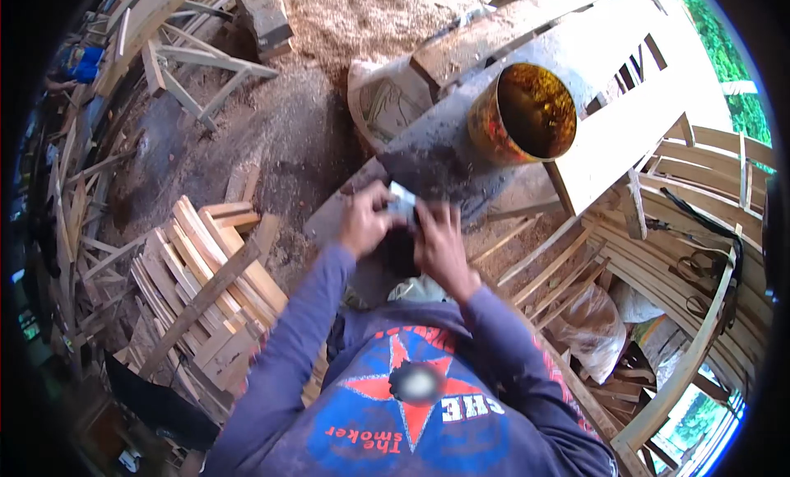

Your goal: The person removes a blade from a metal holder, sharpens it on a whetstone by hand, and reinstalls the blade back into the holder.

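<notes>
In front of my chest, my left hand and my right hand are close together. Their fingers pinch a small pale, shiny piece from both sides; it is too blurred to name. A dark patch or object shows below it between my hands, and I cannot make out what it is. Both hands are over the near end of a worn, stained board. Beyond my right hand, a large open tin with a yellow-brown inside stands on the board.
Stacked wooden strips lie at the left, crossed by a plank. More slats and a plastic bag are at the right. Sawdust covers the ground ahead. A sack lies beside the board, and a wooden frame stands farther left.
</notes>
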